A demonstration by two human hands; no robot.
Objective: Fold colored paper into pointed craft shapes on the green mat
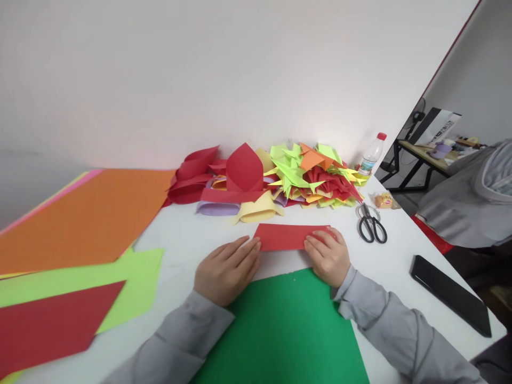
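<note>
A folded-looking strip of red paper [282, 237] lies lengthwise between my hands, just beyond the green sheet. My left hand [229, 271] holds its left end, fingers together along the edge. At the other end, my right hand [328, 257] grips the paper with its fingers bent over the top surface. Both thumbs are mostly hidden. Beneath my wrists is a large green paper sheet [292, 330] on the white table [180, 234].
Folded paper shapes [296, 170] in several colours are heaped against the wall. Orange paper [100, 218] and red paper [56, 325] lie left. On the right are black-handled scissors [373, 226], a bottle [372, 154], a wrapped snack [384, 200] and a black phone-like slab [450, 293]. A person in grey [468, 197] is beyond.
</note>
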